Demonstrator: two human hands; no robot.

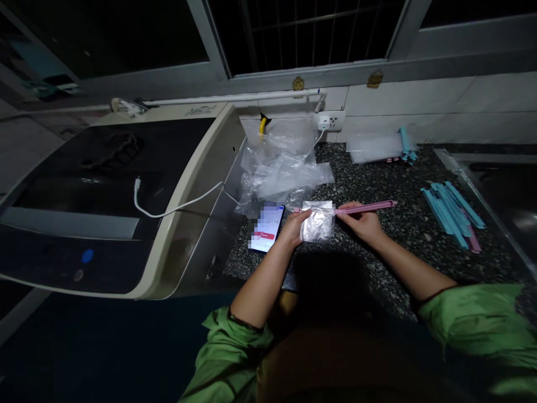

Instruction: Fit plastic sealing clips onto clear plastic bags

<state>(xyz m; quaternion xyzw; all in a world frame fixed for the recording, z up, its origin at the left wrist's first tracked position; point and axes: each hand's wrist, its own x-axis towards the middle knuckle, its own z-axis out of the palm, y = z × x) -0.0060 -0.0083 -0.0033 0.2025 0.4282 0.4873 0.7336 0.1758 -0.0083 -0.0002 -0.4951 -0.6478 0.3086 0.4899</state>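
My left hand (295, 226) is closed on a small clear plastic bag (318, 224), its thumb lying over the bag's upper left part. In my right hand (361, 224) is a long thin pink plastic strip (369, 207), pinched between thumb and fingers. The strip's left end meets the bag's top right edge, and a bit of pink also shows by my left thumb. Whether the strip runs the whole way across the bag I cannot tell. A lit phone (267, 226) lies just left of my left hand.
Loose clear plastic bags (285, 173) heap up behind my hands. Blue and pink strips (453, 215) lie at the right, near a metal sink edge (486, 201). More bags with strips (375, 146) sit by the wall. A washing machine (184, 218) with a white cable (180, 210) stands at left.
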